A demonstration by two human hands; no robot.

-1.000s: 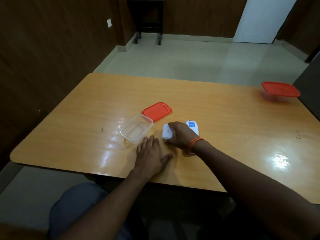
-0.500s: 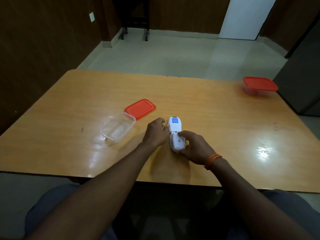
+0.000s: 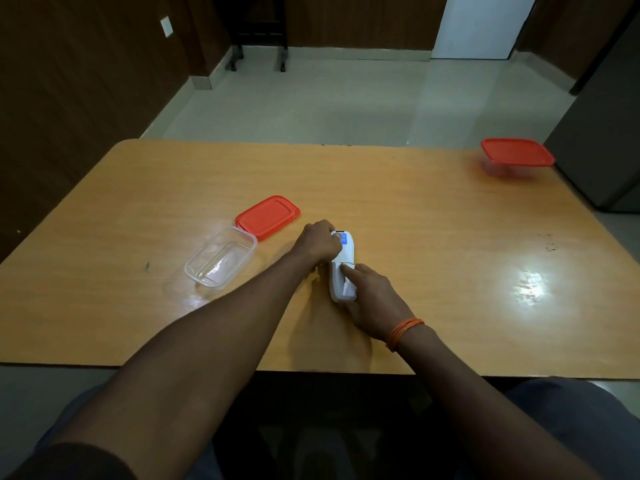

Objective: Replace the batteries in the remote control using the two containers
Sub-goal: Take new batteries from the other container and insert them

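A white remote control [image 3: 343, 265] lies face down in the middle of the wooden table [image 3: 433, 244], a blue label near its far end. My left hand [image 3: 320, 242] grips the remote's far end from the left. My right hand [image 3: 372, 299] holds the near end, with a finger pressed on the back cover. An open clear container [image 3: 221, 259] sits left of the remote, and it looks empty. Its red lid [image 3: 267, 216] lies just behind it. A second clear container with a red lid [image 3: 517, 155] on it stands at the far right corner.
A dark grey cabinet [image 3: 609, 133] stands against the table's right side. Beyond the table's far edge is pale tiled floor, with a dark wheeled stand [image 3: 258, 36] by the back wall. My knees show below the near table edge.
The remote has been turned lengthwise and drawn a little nearer. My left hand left the table and took the remote's far end. My right hand shifted to the near end.
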